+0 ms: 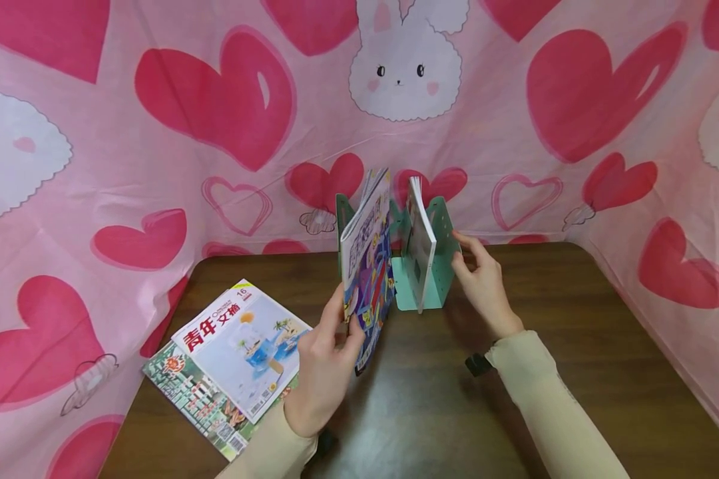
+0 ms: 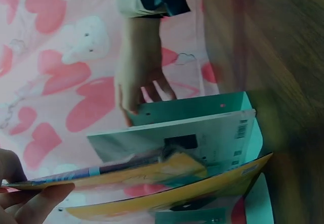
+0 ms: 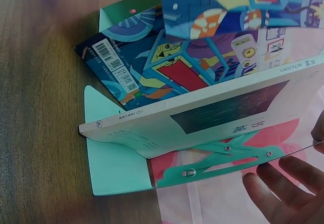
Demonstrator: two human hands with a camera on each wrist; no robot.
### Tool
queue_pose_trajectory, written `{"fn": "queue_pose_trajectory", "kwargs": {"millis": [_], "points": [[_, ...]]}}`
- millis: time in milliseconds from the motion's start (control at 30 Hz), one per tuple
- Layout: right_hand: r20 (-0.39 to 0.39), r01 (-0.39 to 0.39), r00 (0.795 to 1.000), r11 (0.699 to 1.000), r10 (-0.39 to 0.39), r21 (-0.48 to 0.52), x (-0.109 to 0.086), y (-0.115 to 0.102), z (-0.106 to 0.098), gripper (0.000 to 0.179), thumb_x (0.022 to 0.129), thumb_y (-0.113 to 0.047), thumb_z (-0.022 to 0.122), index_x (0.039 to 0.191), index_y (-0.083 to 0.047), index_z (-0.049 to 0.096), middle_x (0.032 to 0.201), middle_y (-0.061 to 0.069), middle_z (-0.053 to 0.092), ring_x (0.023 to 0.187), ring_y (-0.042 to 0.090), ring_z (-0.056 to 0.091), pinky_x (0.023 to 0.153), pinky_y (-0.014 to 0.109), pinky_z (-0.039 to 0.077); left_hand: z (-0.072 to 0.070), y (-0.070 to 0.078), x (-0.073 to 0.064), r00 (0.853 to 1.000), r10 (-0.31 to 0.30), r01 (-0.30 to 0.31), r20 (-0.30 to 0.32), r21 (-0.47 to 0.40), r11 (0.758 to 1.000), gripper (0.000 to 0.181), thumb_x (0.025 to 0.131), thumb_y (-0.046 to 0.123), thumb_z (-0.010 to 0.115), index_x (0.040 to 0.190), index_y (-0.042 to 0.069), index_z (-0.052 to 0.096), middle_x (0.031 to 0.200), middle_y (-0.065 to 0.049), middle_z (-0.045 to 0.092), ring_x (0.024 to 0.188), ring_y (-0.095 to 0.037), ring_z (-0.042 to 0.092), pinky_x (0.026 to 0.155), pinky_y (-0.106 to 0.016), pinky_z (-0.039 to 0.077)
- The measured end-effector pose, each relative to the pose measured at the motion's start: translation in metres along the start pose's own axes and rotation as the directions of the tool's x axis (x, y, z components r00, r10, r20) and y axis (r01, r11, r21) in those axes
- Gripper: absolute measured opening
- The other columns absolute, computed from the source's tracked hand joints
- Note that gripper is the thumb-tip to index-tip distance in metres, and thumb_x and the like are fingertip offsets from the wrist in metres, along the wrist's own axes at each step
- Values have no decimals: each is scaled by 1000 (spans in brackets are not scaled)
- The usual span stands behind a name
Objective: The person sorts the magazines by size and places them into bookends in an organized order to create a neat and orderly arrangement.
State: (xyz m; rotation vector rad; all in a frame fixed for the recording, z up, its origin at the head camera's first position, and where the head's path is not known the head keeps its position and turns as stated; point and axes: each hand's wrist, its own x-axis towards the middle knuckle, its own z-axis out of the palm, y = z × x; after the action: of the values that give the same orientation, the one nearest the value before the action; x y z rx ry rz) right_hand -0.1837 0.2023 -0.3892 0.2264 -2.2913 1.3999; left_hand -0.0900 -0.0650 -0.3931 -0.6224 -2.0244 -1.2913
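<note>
My left hand (image 1: 326, 352) pinches a colourful magazine (image 1: 368, 266) by its near edge, thumb on the cover, holding it upright at the left side of a mint-green expandable bookend (image 1: 440, 286). In the right wrist view, a blue illustrated cover (image 3: 177, 67) with a barcode leans inside the bookend, behind a similar blue cover. A white magazine (image 3: 228, 113) stands upright near the right end plate. My right hand (image 1: 482, 286) pinches the edge of that plate between thumb and fingers. The bookend's crossed sliding bars show between its plates in the right wrist view.
Two magazines overlap flat on the dark wooden table (image 1: 575, 399) at the left: a pale blue one (image 1: 263, 359) on top of a green one (image 1: 198, 392). A pink cloth (image 1: 234, 113) with hearts and rabbits hangs behind and along both sides.
</note>
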Motion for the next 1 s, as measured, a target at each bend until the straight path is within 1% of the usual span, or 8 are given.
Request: {"fn": "queue_pose_trajectory", "kwargs": {"millis": [133,333,433,500,633,767,933,1000], "points": [[-5,-13,1000,1000,13,14,2,3,-1,42,102,3,54,143,7,56,135,33,61,106,42,62,81,4,45,11,-5,4,999,32,-32,4,50,998,69,91,-11,70,154,6,47,131,-19,70,102,-26,76,68,-29,63],[-13,-7,1000,1000,7,5,7,34,2,43,104,-6,56,147,-5,58,137,25,64,108,33,64,81,3,45,26,-11,11,999,54,-54,3,69,996,70,92,-10,69,156,7,45,130,-19,70,101,-25,76,77,-33,62],[-15,-3,1000,1000,3,-1,7,41,2,43,104,-9,57,147,-9,59,136,23,65,108,31,65,81,3,45,34,-15,14,997,81,-80,-12,89,993,71,91,-10,69,156,7,46,128,-20,71,100,-25,76,79,-36,62],[-13,-5,1000,1000,5,4,6,35,1,43,104,-5,56,146,-5,59,136,26,64,109,34,64,81,3,45,40,-19,16,995,102,-99,-21,108,989,72,90,-11,70,155,6,46,126,-21,71,96,-26,77,78,-38,63],[-9,-4,1000,1000,4,8,2,10,-1,42,102,3,55,144,3,57,134,30,63,107,39,64,80,2,45,50,-25,20,992,125,-119,-34,145,982,73,88,-11,71,155,3,45,129,-21,70,95,-28,77,77,-39,63],[4,5,1000,1000,-5,1,-2,-6,-3,41,102,3,55,143,6,57,134,30,63,106,41,64,81,3,46,59,-31,22,989,144,-134,-43,191,972,71,88,-10,71,154,-1,44,129,-23,70,98,-31,76,79,-42,63],[4,3,1000,1000,-3,-6,-1,-1,-2,41,102,4,55,143,6,57,135,30,63,105,43,65,81,3,46,72,-41,25,982,182,-160,-53,276,948,70,86,-10,73,151,-5,46,114,-24,74,86,-32,75,75,-43,64],[3,9,1000,1000,-9,-4,1,8,-1,41,102,3,55,143,6,57,135,30,63,105,43,65,80,2,45,77,-45,26,979,196,-168,-65,298,940,71,85,-11,74,150,-5,47,112,-23,75,83,-32,75,75,-43,64]]}}
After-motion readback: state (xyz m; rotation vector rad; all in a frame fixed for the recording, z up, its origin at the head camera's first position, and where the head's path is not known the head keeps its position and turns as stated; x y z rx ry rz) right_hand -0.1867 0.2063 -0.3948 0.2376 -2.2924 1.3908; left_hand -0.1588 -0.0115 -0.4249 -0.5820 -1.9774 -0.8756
